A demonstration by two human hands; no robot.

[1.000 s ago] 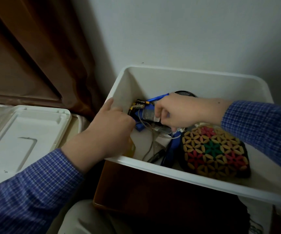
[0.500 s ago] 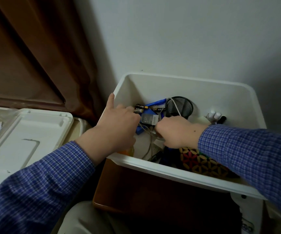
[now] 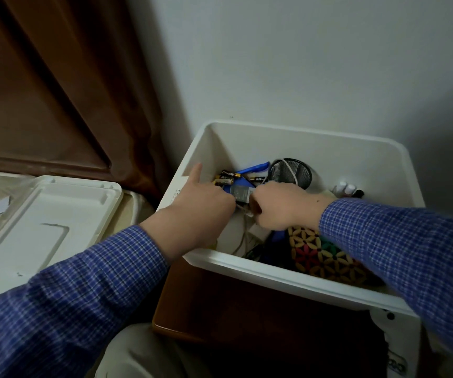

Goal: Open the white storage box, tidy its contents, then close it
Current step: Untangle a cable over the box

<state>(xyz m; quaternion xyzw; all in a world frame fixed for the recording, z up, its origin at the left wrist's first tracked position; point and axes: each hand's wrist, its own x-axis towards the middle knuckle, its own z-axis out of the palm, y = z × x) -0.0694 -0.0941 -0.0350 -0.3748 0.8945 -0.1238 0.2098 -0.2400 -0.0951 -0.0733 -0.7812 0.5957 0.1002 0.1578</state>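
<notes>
Two hands work inside one open white storage box (image 3: 296, 281), which sits on a dark brown wooden surface (image 3: 233, 309) against a pale wall (image 3: 301, 64), to the right of a brown curtain (image 3: 56, 77). The box's lid (image 3: 42, 227) lies off to the left, well apart from the box, underside up.

Both forearms wear blue checked sleeves (image 3: 97, 282).

Left hand (image 3: 200, 211): reaches over the box's left rim, index finger extended upward along the inner left wall, remaining fingers curled down into the contents. What they hold, if anything, cannot be told; the fingertips are hidden.

Right hand (image 3: 282, 205): knuckles up, fingers curled down onto the clutter at the box's middle. It appears to pinch something by a small grey-and-blue pack (image 3: 240, 192), but the grip is hidden; cannot tell.

Contents, in descending size:
- patterned beaded pouch (image 3: 323, 257), near front right, partly under the right sleeve
- black mesh cup (image 3: 290, 171), lying at the back wall
- blue pen (image 3: 255, 168), just left of the cup
- several loose batteries (image 3: 226, 178), back left corner, beside the left index finger
- thin cords (image 3: 244, 236) trailing toward the front wall
- small white-capped items (image 3: 346, 186) at back right; too small to identify
</notes>
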